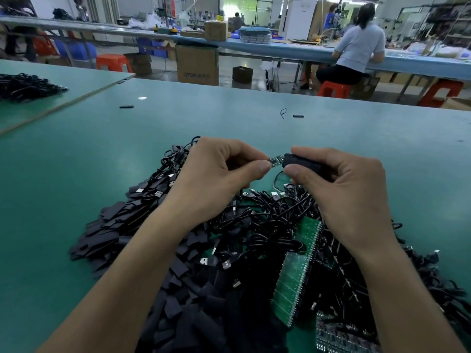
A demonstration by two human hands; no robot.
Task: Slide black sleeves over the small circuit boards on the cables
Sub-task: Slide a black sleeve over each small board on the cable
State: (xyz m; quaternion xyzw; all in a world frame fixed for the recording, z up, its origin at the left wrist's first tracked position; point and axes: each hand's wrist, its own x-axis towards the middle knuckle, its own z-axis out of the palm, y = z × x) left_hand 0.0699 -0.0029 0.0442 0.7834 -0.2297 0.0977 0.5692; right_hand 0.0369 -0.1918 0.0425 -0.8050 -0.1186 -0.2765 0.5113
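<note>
Spare black sleeves [193,301] lie heaped at 6 o'clock on the green table [76,161], with tangled cables [267,225] just beyond. Above these, the left hand [219,174] pinches the left end of a small circuit board [277,159], whose long axis runs 9 to 3 o'clock. The right hand [339,184] grips a sleeve [298,160], its mouth facing 9 o'clock over the board's right end.

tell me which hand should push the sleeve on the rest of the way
Right, probably: the right hand grips the black sleeve, mouth at the circuit board, while the left hand pinches the board.
</note>
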